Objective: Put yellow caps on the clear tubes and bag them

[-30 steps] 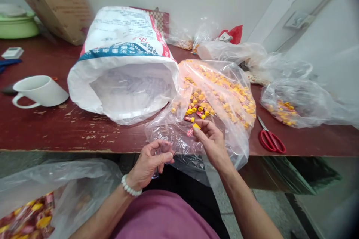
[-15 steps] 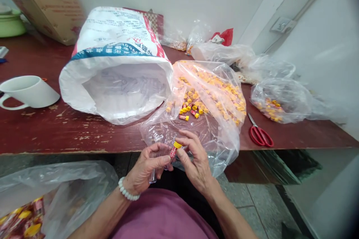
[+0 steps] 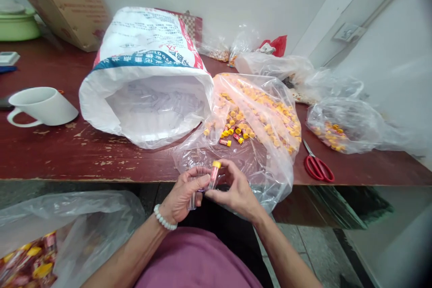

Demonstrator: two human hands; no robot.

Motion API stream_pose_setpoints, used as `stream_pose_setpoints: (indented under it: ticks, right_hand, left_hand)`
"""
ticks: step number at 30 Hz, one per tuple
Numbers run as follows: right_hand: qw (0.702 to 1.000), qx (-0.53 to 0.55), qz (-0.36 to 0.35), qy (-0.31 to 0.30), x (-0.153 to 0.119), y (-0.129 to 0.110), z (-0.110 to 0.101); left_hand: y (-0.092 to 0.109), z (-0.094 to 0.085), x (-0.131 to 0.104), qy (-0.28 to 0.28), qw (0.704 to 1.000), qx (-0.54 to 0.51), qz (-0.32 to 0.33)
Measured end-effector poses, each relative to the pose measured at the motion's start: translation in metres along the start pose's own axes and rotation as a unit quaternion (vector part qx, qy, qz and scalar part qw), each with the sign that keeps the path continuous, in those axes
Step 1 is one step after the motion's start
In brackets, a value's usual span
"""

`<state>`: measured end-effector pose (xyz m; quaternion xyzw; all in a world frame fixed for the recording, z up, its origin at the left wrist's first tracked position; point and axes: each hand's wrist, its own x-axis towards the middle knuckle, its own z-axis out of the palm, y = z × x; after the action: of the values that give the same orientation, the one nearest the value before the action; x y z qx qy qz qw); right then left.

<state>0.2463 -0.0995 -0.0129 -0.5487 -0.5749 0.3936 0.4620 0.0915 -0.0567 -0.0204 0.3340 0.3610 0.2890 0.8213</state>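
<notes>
The left hand [image 3: 185, 192] and right hand [image 3: 236, 192] are close together, both in pinching grips, fingers curled, thumbs pointing inward; the forearms [image 3: 281, 247] slant upward, converging.

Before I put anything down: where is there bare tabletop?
Bare: the table in front of the mug and printed sack; also right of the scissors, in front of the smaller bag. Crowded: the middle, under the large bag of tubes, and the back right, lined with bags.

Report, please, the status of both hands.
Left hand holding clear plastic piece. Right hand at yellow-capped tube, cap uppermost. Clear bag close by, possibly in the way.
</notes>
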Motion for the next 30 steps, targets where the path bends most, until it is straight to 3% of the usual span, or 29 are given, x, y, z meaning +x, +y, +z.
stream_pose_setpoints:
  ticks: [2,4,8,10,15,22,27,30]
  right_hand:
    - [0.987,0.153,0.050,0.016,0.010,0.005,-0.010]
    - [0.977,0.193,0.058,0.069,0.023,0.014,-0.024]
    - [0.978,-0.040,0.044,0.199,0.054,0.037,-0.050]
    - [0.967,-0.129,0.044,0.216,0.067,0.046,-0.056]
    - [0.952,-0.261,0.025,0.160,0.084,0.052,-0.052]
    - [0.927,-0.352,0.012,0.126,0.068,0.041,-0.048]
    - [0.884,-0.464,0.018,0.052,0.064,0.042,-0.040]
    - [0.877,-0.477,0.023,0.054,0.064,0.042,-0.037]
  left_hand:
    - [0.005,-0.002,0.001,0.016,1.000,0.002,0.016]
    - [0.008,-0.007,0.002,0.022,1.000,0.004,0.017]
    - [0.007,-0.013,0.003,0.012,1.000,0.003,0.012]
    - [0.005,-0.012,0.004,0.003,1.000,0.017,0.011]
    - [0.004,-0.009,0.005,-0.001,0.994,0.102,0.044]
    - [0.006,-0.015,0.004,0.027,0.985,0.158,0.066]
    - [0.002,-0.018,0.010,0.030,0.983,0.162,0.084]
    - [0.001,-0.019,0.011,0.026,0.982,0.167,0.087]
